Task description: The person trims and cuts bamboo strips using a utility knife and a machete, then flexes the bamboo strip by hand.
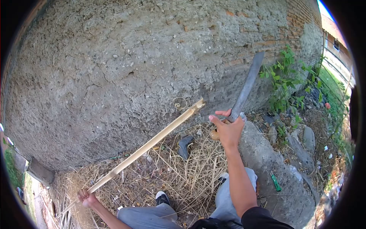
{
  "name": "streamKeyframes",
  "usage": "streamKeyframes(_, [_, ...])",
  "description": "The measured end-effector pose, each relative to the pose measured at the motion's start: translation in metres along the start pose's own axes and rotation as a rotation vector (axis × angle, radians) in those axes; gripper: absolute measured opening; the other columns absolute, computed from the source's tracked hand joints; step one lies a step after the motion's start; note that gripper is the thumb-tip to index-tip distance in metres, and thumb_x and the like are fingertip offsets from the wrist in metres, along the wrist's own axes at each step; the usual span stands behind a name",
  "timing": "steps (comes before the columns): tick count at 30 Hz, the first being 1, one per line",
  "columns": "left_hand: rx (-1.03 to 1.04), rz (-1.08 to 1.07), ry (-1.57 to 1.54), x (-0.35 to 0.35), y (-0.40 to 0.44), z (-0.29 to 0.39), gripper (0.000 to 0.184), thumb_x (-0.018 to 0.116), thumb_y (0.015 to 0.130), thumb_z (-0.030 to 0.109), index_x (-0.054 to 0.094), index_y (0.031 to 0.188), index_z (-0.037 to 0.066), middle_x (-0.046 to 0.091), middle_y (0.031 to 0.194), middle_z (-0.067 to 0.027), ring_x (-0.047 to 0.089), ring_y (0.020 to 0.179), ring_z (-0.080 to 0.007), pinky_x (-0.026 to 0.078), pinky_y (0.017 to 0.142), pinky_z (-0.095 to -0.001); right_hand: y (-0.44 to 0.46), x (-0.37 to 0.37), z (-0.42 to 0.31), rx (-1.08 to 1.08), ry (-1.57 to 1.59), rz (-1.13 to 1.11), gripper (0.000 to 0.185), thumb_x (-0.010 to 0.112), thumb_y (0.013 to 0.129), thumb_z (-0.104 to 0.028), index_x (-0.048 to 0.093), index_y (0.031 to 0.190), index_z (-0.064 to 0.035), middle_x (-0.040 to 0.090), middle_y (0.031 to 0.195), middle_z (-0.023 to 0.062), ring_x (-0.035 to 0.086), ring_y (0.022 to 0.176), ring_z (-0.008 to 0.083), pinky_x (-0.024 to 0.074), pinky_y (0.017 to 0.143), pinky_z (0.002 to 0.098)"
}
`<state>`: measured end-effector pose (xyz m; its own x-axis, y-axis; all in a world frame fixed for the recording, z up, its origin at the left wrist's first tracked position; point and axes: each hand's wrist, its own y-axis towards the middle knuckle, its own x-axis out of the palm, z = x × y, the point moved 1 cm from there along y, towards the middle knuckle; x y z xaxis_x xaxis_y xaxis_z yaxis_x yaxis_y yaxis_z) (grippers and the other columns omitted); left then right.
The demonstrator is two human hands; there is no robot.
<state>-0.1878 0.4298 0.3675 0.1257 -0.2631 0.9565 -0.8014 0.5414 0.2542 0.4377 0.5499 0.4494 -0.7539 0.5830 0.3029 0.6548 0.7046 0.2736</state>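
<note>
My left hand [87, 198] is closed around the lower end of a long split bamboo strip [146, 145]. The strip slants up to the right, its hollow inner side showing, and a thin curled shaving [180, 103] is by its upper end. In my right hand [231, 133] is a machete [248, 87], its broad grey blade pointing up and to the right. The rounded wooden butt of its handle [214, 134] sticks out below my fingers. Blade and bamboo are apart.
A rough, crumbling wall [126, 68] rises right in front. Dry shavings [202, 171] litter the ground around my shoes, with a dark scrap [185, 147] among them. To the right are a large stone slab [263, 160], a green plastic piece [276, 183] and a leafy plant [286, 78].
</note>
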Motion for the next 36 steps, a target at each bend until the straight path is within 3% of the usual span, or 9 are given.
streamKeyframes(13, [-0.031, -0.041, 0.046, 0.012, -0.01, -0.011, 0.023, 0.037, 0.092, 0.014, 0.039, 0.07, 0.009, 0.024, 0.053, 0.0021, 0.018, 0.041, -0.0094, 0.018, 0.036, -0.0255, -0.012, 0.019, 0.01, -0.158, -0.247, -0.154, 0.039, 0.082, 0.07, -0.003, 0.044, 0.081, -0.0061, 0.072, 0.094, 0.0087, 0.058, 0.059, 0.0058, 0.048, 0.052, 0.0236])
streamKeyframes(18, [-0.021, -0.022, 0.036, 0.02, -0.016, -0.014, 0.023, 0.037, 0.092, 0.013, 0.038, 0.069, 0.01, 0.023, 0.053, 0.0032, 0.018, 0.04, -0.0085, 0.018, 0.035, -0.0247, -0.008, 0.023, 0.023, -0.261, -0.312, -0.174, 0.034, 0.079, 0.072, -0.002, 0.045, 0.078, -0.0061, 0.072, 0.094, 0.0095, 0.069, 0.07, 0.018, 0.0507, 0.055, 0.0302])
streamKeyframes(21, [-0.025, -0.055, 0.037, 0.014, -0.011, -0.007, 0.024, 0.038, 0.092, 0.013, 0.037, 0.068, 0.011, 0.023, 0.053, 0.0032, 0.018, 0.04, -0.008, 0.018, 0.035, -0.024, -0.007, 0.022, 0.025, -0.227, -0.355, -0.221, 0.03, 0.078, 0.073, -0.004, 0.048, 0.078, -0.0046, 0.072, 0.091, 0.0103, 0.069, 0.072, 0.0239, 0.0516, 0.06, 0.0346])
streamKeyframes(25, [-0.028, -0.108, 0.039, 0.017, -0.014, -0.006, 0.026, 0.039, 0.092, 0.015, 0.036, 0.066, 0.012, 0.022, 0.052, 0.0036, 0.018, 0.04, -0.0074, 0.018, 0.034, -0.0236, -0.006, 0.023, 0.031, -0.257, -0.419, -0.246, 0.027, 0.075, 0.075, -0.001, 0.048, 0.078, -0.0049, 0.072, 0.088, 0.0124, 0.07, 0.076, 0.0195, 0.0518, 0.061, 0.0308])
streamKeyframes(30, [0.038, -0.067, 0.099, 0.034, -0.026, -0.016, 0.031, 0.037, 0.094, 0.016, 0.033, 0.064, 0.013, 0.02, 0.051, 0.004, 0.016, 0.04, -0.007, 0.017, 0.033, -0.0237, -0.003, 0.022, 0.036, -0.335, -0.606, -0.145, 0.01, 0.065, 0.084, -0.006, 0.057, 0.083, 0.0002, 0.066, 0.072, 0.0166, 0.066, 0.069, 0.0345, 0.0495, 0.065, 0.0406])
streamKeyframes(33, [0.106, -0.04, 0.161, 0.035, -0.021, -0.004, 0.033, 0.034, 0.095, 0.018, 0.03, 0.063, 0.015, 0.02, 0.05, 0.0042, 0.016, 0.039, -0.0067, 0.016, 0.033, -0.0236, 0.011, 0.008, 0.024, -0.304, -0.769, -0.003, 0.004, 0.061, 0.084, -0.003, 0.061, 0.086, 0.0012, 0.066, 0.075, 0.0183, 0.065, 0.071, 0.0364, 0.0474, 0.064, 0.0442])
streamKeyframes(36, [0.195, -0.063, 0.273, 0.033, -0.019, 0.011, 0.032, 0.035, 0.092, 0.014, 0.027, 0.061, 0.016, 0.018, 0.05, 0.0037, 0.015, 0.04, -0.0078, 0.015, 0.034, -0.0238, 0.034, -0.025, 0.015, -0.251, -0.629, 0.165, 0.007, 0.065, 0.082, -0.003, 0.06, 0.083, 0.0016, 0.066, 0.074, 0.0149, 0.066, 0.07, 0.0326, 0.048, 0.066, 0.0404])
